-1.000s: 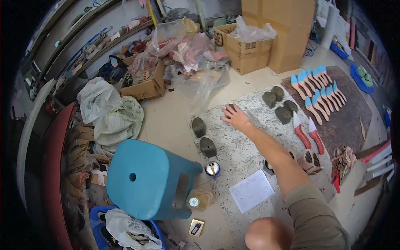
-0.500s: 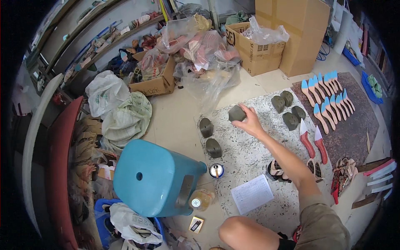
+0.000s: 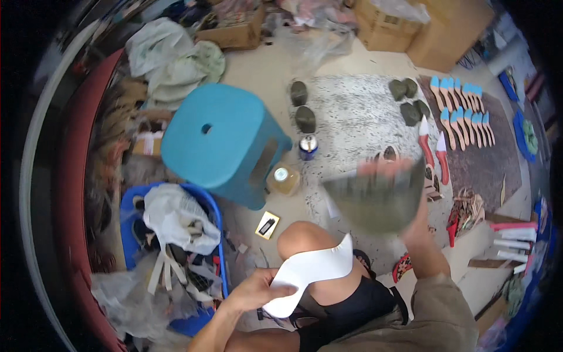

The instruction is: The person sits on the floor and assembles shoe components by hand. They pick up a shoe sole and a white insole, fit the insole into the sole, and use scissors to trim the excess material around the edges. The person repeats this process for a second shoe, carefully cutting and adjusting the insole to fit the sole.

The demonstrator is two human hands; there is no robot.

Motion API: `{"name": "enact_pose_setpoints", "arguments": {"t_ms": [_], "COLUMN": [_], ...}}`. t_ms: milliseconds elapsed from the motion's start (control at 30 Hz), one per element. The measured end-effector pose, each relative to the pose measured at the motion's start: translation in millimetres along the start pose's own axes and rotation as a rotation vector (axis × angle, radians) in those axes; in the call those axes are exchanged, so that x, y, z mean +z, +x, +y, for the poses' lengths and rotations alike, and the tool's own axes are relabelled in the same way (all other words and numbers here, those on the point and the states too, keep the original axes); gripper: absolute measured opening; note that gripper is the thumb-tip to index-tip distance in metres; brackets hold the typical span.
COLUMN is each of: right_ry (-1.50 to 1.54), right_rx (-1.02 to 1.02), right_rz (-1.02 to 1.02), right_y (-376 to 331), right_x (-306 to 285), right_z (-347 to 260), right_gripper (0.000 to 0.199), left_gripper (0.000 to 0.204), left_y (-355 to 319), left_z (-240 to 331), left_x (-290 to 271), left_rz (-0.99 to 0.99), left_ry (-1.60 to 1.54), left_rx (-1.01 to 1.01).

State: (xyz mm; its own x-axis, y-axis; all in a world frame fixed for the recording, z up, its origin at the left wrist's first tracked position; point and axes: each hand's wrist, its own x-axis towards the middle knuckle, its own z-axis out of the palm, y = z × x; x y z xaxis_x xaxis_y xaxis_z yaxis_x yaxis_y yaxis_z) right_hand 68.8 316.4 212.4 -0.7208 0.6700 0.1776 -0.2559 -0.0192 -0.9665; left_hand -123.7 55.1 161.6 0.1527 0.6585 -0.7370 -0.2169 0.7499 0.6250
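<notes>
Head view, looking straight down at the floor. Using the blue stool (image 3: 226, 141) as the landmark.

The left hand (image 3: 258, 288) is below the stool, near the bottom edge, fingers (image 3: 280, 288) pinching one end of a white insole-shaped cutout (image 3: 308, 273) that lies across the bare knee (image 3: 305, 240). The right hand (image 3: 410, 220) is to the stool's lower right, raised and motion-blurred, holding up a grey-green sole piece (image 3: 375, 202). The piece hides most of that hand, so I can't tell exactly how its fingers sit on it, only that they're gripping it from behind.

Right next to the stool's right side stand a small can (image 3: 308, 146) and a jar with a pale lid (image 3: 282, 178). Above the can, two dark sole pieces (image 3: 302, 105) lie on the speckled mat (image 3: 358, 111). Further right of the stool there's another cluster of dark pieces (image 3: 407, 97), then rows of blue-tipped wooden pieces (image 3: 463, 108) on a brown mat (image 3: 487, 158).

Just below-left of the stool sits a blue basket (image 3: 129, 202) stuffed with rags. Cardboard boxes (image 3: 410, 26) stand well up and right of the stool.
</notes>
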Motion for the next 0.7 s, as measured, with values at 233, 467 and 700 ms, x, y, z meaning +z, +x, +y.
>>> {"name": "enact_pose_setpoints", "arguments": {"t_ms": [233,467,700], "right_ry": [-0.148,-0.440,-0.475], "right_rx": [-0.004,-0.166,-0.169], "right_rz": [-0.272,-0.356,-0.411], "right_y": [-118.5,-132.0,-122.6], "right_x": [82.6,86.7,79.8], "right_z": [48.8,69.3,69.8], "right_gripper": [0.062,0.057,0.059], "left_gripper": [0.037,0.037,0.040], "left_y": [-19.9,-4.8,-7.7], "left_z": [-38.7,-60.1,-61.5], "left_x": [-15.8,-20.2,-28.7], "left_rz": [-0.189,-0.201,-0.218], "left_ry": [-0.200,-0.333,-0.425], "left_rx": [0.115,0.155,0.129]}}
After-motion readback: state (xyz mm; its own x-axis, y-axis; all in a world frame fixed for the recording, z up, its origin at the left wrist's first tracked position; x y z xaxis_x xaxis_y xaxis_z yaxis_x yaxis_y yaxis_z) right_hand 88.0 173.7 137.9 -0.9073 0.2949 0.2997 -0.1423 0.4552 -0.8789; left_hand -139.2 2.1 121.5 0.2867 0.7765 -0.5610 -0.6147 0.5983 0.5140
